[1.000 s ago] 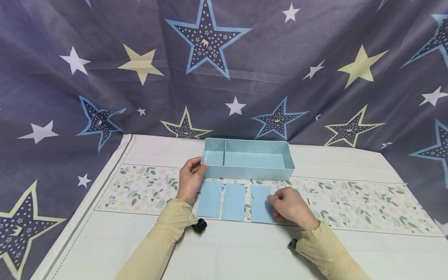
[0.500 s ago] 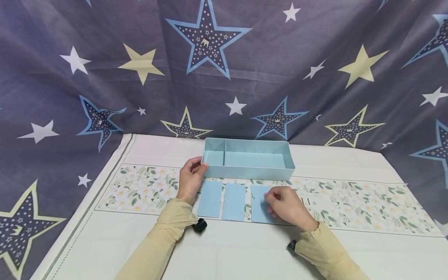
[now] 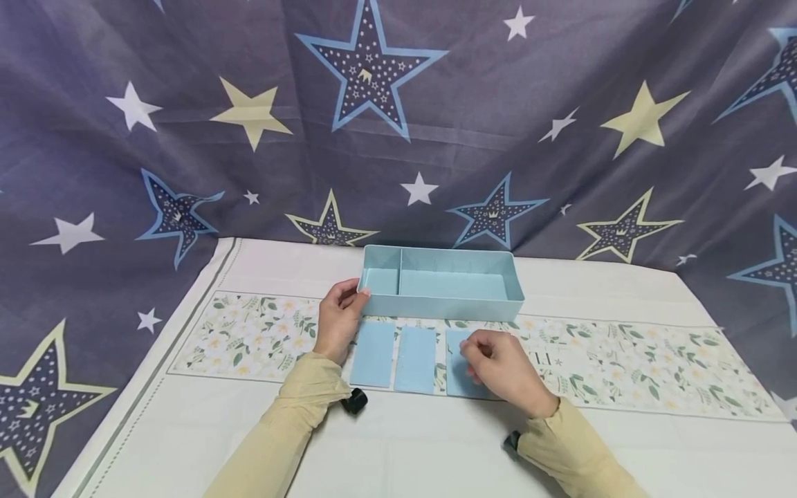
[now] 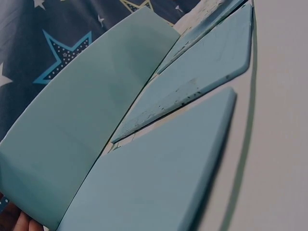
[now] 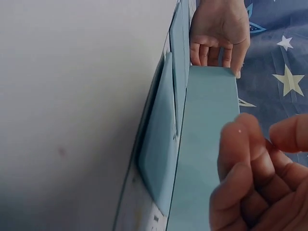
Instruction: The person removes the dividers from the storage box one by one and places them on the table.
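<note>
A long, light blue storage box [image 3: 436, 308] with one divider stands on the table in the head view. My left hand [image 3: 339, 319] holds the box's left end, thumb on the front corner of the rim and fingers at the end wall. In front of the box lie three flat light blue rectangular panels: a left one [image 3: 373, 354], a middle one [image 3: 415, 360] and a right one [image 3: 457, 373]. Over the right panel hovers my right hand [image 3: 504, 370], partly covering it. Its fingers [image 5: 236, 149] are loosely curled, with nothing between them in the right wrist view.
The white tablecloth [image 3: 398, 443] carries a floral strip [image 3: 654, 366] under the panels and box. Behind the table hangs a dark curtain [image 3: 467, 152] with stars. A small black device [image 3: 355, 401] sits at the left cuff, and another black device [image 3: 512, 443] at the right.
My right hand has shifted left across the right panel, uncovering more of the strip's printed letters. The left hand, box and panels have stayed in place.
</note>
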Tool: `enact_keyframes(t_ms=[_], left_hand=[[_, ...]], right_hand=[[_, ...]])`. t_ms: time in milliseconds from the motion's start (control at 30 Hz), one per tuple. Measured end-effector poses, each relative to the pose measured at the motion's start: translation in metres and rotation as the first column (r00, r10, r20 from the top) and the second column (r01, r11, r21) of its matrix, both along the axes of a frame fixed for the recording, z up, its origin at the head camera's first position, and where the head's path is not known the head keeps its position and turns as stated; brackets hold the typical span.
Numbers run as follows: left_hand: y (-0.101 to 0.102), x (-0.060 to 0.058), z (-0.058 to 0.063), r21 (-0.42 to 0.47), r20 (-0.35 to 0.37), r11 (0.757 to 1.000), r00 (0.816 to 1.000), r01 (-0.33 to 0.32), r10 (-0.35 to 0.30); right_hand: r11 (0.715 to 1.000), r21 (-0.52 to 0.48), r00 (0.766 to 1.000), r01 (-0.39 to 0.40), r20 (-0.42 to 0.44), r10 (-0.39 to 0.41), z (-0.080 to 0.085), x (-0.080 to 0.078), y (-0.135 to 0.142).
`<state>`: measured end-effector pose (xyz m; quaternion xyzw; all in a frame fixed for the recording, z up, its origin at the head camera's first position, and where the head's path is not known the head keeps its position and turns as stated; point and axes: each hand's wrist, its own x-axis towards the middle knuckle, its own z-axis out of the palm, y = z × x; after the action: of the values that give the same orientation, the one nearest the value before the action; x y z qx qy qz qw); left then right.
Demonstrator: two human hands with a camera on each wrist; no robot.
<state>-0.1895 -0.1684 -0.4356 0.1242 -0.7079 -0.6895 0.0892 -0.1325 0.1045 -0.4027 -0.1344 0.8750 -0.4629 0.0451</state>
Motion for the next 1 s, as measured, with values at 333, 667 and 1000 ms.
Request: enact_keyframes(t_ms=[333,667,1000], left_hand=[[-0.003,-0.001,-0.001,-0.007,-0.019,1.0,1.0,0.016,-0.016],[0.0,-0.001,-0.004,-0.013,-0.003,1.0,1.0,0.017,-0.017],[-0.001,-0.001,-0.002,-0.003,-0.007,1.0,1.0,0.014,-0.014]], right_hand=[[0.999,-0.035,0.999,-0.015,-0.049,0.013,0.002,-0.006,-0.009],[0.997,-0.066,0.997,-0.045,-0.072,0.04,0.008,-0.015,-0.026],[0.993,-0.093,0.988,-0.075,-0.143,0.061,0.015,-0.025,-0.046]])
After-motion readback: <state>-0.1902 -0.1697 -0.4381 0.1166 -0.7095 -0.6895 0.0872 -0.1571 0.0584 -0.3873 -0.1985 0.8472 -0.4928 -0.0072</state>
